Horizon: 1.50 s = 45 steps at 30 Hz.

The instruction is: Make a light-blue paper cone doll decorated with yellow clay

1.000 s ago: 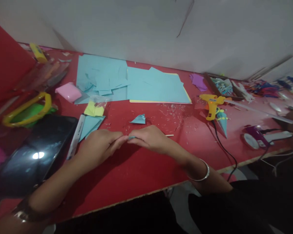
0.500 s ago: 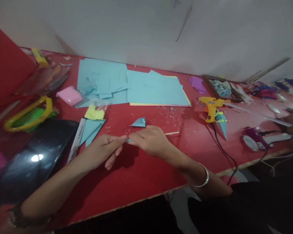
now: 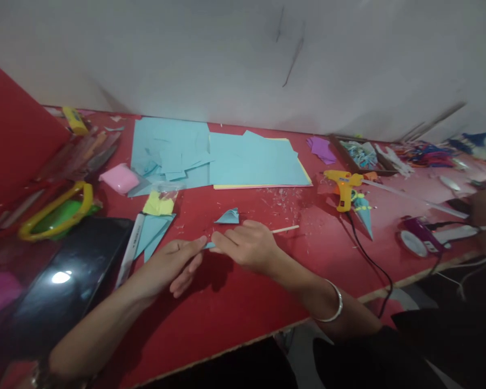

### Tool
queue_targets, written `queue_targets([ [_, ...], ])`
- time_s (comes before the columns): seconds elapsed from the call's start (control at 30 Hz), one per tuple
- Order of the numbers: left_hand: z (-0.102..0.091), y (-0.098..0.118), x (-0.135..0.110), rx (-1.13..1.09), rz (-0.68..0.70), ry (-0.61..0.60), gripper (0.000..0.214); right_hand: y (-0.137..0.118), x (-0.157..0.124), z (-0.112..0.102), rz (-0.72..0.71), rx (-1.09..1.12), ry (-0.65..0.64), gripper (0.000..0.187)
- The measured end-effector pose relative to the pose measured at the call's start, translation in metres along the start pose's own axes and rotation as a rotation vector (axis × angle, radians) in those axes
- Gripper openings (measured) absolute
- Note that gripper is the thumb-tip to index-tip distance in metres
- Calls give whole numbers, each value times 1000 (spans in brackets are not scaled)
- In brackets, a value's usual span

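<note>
My left hand (image 3: 182,265) pinches the end of a small blue paper piece (image 3: 209,246) between thumb and finger, its other fingers curled below. Close on the right, my right hand (image 3: 245,243) is closed, its fingertips at the other end of that paper. A thin pale stick (image 3: 285,229) sticks out past the right hand's far side; the stretch inside the grip is hidden. Just behind the hands lies a folded blue paper scrap (image 3: 227,216) on the red table (image 3: 243,308).
Blue paper sheets (image 3: 255,162) lie at the back. To the right are a yellow glue gun (image 3: 343,189) with its cord, a blue paper cone (image 3: 363,219) and a tray (image 3: 340,148). At left are a marker (image 3: 129,251), a black shiny panel (image 3: 76,270) and a yellow-handled tool (image 3: 56,210).
The camera view has tilted up a little, so the table sits lower. A bit more of the blue paper shows between my hands, which stand slightly farther apart.
</note>
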<state>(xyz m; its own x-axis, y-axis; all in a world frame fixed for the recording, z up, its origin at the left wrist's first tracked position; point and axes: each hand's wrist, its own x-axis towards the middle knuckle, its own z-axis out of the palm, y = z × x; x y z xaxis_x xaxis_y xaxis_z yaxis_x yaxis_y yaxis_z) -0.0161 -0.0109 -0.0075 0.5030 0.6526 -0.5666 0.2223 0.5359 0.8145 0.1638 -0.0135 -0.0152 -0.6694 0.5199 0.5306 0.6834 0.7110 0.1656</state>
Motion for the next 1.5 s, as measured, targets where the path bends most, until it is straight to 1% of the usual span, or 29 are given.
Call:
queue_targets([
  [0.17, -5, -6, 4, -79, -12, -64, 54, 0, 1, 0, -33, -69, 101, 20],
  [0.3, -7, -11, 7, -125, -7, -121, 55, 0, 1, -1, -47, -84, 104, 21],
  [0.4, -7, -13, 8, -61, 43, -134, 56, -1, 2, -2, -44, -83, 82, 24],
  [0.57, -6, -14, 11, 128, 141, -100, 57, -2, 3, 4, -42, -44, 31, 25],
  [0.63, -6, -14, 12, 216, 198, -69, 57, 0, 2, 5, -28, -4, -4, 30],
  [0.7, -5, -13, 12, 320, 274, -12, 55, 4, 0, 4, 14, 76, -74, 36],
  [0.73, -5, -12, 11, 377, 319, 21, 54, 6, -2, 2, 56, 127, -129, 38],
  [0.83, -6, -9, 9, 560, 464, 110, 48, 10, -6, -7, 184, 263, -291, 35],
  [0.93, -10, -6, 8, 737, 587, 162, 45, 15, -5, -19, 259, 351, -424, 26],
  [1.07, -18, -3, 6, 942, 728, 215, 48, 23, 4, -37, 355, 484, -554, 20],
  [1.17, -25, -2, 5, 1084, 823, 256, 54, 33, 8, -49, 434, 635, -629, 24],
  [1.27, -29, -3, 5, 1208, 894, 303, 59, 47, 5, -58, 471, 710, -660, 27],
  [1.37, -32, -5, 8, 1311, 939, 355, 56, 62, -3, -65, 493, 759, -690, 27],
  [1.43, -35, -6, 10, 1375, 956, 380, 50, 68, -9, -66, 548, 749, -633, 27],
  [1.5, -37, -8, 13, 1437, 965, 389, 43, 71, -11, -64, 625, 691, -520, 28],
])
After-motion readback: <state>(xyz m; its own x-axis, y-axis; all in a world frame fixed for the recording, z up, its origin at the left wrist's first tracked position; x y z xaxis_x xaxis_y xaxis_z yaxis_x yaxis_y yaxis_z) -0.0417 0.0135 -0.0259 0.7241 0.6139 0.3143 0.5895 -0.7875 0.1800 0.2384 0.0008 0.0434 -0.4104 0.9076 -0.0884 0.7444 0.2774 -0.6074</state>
